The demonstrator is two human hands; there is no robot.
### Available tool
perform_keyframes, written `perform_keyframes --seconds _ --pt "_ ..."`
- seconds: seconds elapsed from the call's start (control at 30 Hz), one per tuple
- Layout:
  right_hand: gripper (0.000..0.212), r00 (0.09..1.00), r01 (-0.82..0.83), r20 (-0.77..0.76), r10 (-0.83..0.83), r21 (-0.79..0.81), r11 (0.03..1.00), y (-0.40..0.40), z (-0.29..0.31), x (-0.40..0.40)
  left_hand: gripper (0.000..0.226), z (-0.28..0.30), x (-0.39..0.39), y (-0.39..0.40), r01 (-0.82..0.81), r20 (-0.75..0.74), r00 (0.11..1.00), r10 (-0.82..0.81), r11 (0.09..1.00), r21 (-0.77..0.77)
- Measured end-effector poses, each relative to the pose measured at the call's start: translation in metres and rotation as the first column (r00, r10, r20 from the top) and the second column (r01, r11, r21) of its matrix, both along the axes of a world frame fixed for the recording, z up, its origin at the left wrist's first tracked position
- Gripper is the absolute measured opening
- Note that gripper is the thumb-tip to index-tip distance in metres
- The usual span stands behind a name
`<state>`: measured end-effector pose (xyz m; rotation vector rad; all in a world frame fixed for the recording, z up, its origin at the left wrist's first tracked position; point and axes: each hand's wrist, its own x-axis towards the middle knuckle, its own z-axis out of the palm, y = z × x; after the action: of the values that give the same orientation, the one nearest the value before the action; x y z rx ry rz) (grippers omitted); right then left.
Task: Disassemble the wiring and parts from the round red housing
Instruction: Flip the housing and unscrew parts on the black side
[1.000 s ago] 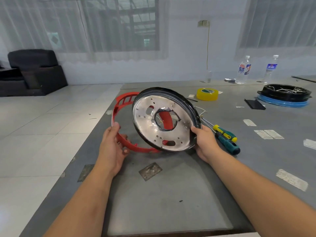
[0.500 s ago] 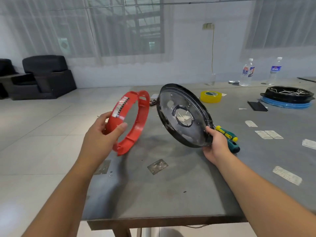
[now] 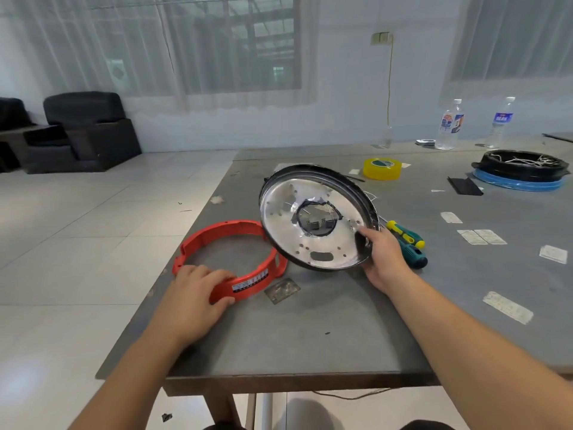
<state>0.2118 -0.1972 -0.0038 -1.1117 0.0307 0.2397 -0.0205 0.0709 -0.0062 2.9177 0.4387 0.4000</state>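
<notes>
The round red housing ring [image 3: 217, 232] lies flat on the grey table [image 3: 325, 321] near its left edge. My left hand [image 3: 195, 293] grips the ring's near rim, thumb on the outside by a white label. My right hand [image 3: 383, 254] holds a black-rimmed silver disc [image 3: 297, 212] tilted above the table, fingers curled over its lower right edge. Thin wires and small black parts show through the disc's centre hole. The disc is apart from the ring.
Two screwdrivers [image 3: 406, 240] lie just right of my right hand. A small metal plate [image 3: 282, 290] sits by the ring. Farther back are yellow tape [image 3: 382, 168], a black-and-blue round unit [image 3: 521, 173], a black card, two bottles [image 3: 449, 124] and paper labels.
My left hand has brought the red ring down from upright in the air to flat on the table. My right hand has turned the disc so its silver face is toward me.
</notes>
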Motion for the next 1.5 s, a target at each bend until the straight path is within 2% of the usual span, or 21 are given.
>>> perform_keyframes --seconds 0.1,0.17,0.23,0.27,0.3,0.37,0.43,0.5,0.6,0.73,0.83,0.9,0.93,1.03,1.1,1.2,1.3,1.4,1.43,1.5 --pt "0.038 0.996 -0.018 0.086 0.03 -0.143 0.989 -0.003 0.005 -0.002 0.044 0.004 0.001 -0.007 -0.064 0.003 0.998 0.065 0.997 -0.034" --pt "0.036 0.98 0.035 0.199 0.023 -0.283 0.959 -0.008 0.011 -0.004 0.036 0.01 0.004 -0.021 -0.054 0.168 0.983 0.074 0.991 -0.118" --pt "0.034 0.938 0.125 0.346 0.008 -0.363 0.923 -0.014 0.021 -0.007 0.028 0.019 0.009 -0.039 0.05 0.361 0.931 0.047 0.966 -0.253" --pt "0.032 0.909 0.159 0.417 0.011 -0.37 0.915 -0.017 0.027 -0.009 0.025 0.026 0.011 -0.049 0.125 0.429 0.902 0.047 0.923 -0.365" --pt "0.029 0.873 0.19 0.487 0.018 -0.374 0.908 -0.02 0.033 -0.012 0.022 0.032 0.013 -0.06 0.203 0.463 0.884 0.062 0.842 -0.5" --pt "0.024 0.784 0.274 0.62 0.026 -0.384 0.882 -0.026 0.043 -0.017 0.019 0.047 0.017 -0.079 0.349 0.474 0.877 0.078 0.577 -0.739" --pt "0.025 0.668 0.36 0.743 0.045 -0.376 0.854 -0.034 0.049 -0.021 0.018 0.06 0.023 -0.096 0.42 0.461 0.884 0.084 0.295 -0.858" --pt "0.03 0.543 0.44 0.836 0.086 -0.37 0.818 -0.042 0.052 -0.024 0.021 0.072 0.031 -0.106 0.447 0.452 0.886 0.099 0.074 -0.892" --pt "0.035 0.381 0.55 0.9 0.212 -0.405 0.73 -0.054 0.05 -0.029 0.028 0.086 0.043 -0.114 0.457 0.429 0.882 0.193 -0.133 -0.879" --pt "0.046 0.204 0.679 0.887 0.414 -0.433 0.593 -0.066 0.039 -0.037 0.032 0.09 0.054 -0.117 0.474 0.403 0.871 0.28 -0.262 -0.841" --pt "0.044 0.067 0.689 0.867 0.494 -0.398 0.606 -0.071 0.029 -0.044 0.061 0.084 0.058 -0.116 0.429 0.352 0.894 0.278 -0.302 -0.851" --pt "0.041 0.026 0.67 0.855 0.518 -0.4 0.625 -0.076 0.022 -0.044 0.077 0.078 0.059 -0.118 0.381 0.305 0.913 0.272 -0.297 -0.876" --pt "0.041 0.025 0.663 0.841 0.541 -0.419 0.62 -0.078 0.018 -0.043 0.073 0.073 0.058 -0.12 0.359 0.282 0.919 0.277 -0.288 -0.888" --pt "0.043 0.032 0.657 0.753 0.657 -0.512 0.554 -0.085 0.008 -0.041 0.032 0.054 0.054 -0.12 0.304 0.248 0.94 0.236 -0.245 -0.921" --pt "0.057 0.065 0.634 0.673 0.737 -0.598 0.491 -0.09 0.004 -0.042 0.029 0.042 0.05 -0.119 0.287 0.25 0.952 0.178 -0.226 -0.931" --pt "0.08 0.123 0.616 0.577 0.808 -0.683 0.394 -0.096 -0.002 -0.043 0.039 0.033 0.048 -0.118 0.265 0.254 0.963 0.085 -0.157 -0.951" --pt "0.088 0.146 0.608 0.516 0.844 -0.72 0.335 -0.099 -0.005 -0.042 0.048 0.027 0.049 -0.121 0.203 0.2 0.979 0.044 -0.079 -0.976" --pt "0.09 0.216 0.577 0.469 0.856 -0.768 0.276 -0.103 -0.009 -0.039 0.058 0.02 0.051 -0.122 0.124 0.124 0.992 0.018 -0.038 -0.992" --pt "0.091 0.243 0.57 0.451 0.859 -0.783 0.249 -0.104 -0.009 -0.038 0.062 0.016 0.052 -0.123 0.092 0.092 0.996 0.012 0.013 -0.996" --pt "0.091 0.278 0.554 0.427 0.86 -0.803 0.219 -0.104 -0.01 -0.036 0.064 0.01 0.054 -0.121 0.04 0.044 0.999 0.017 0.178 -0.983"
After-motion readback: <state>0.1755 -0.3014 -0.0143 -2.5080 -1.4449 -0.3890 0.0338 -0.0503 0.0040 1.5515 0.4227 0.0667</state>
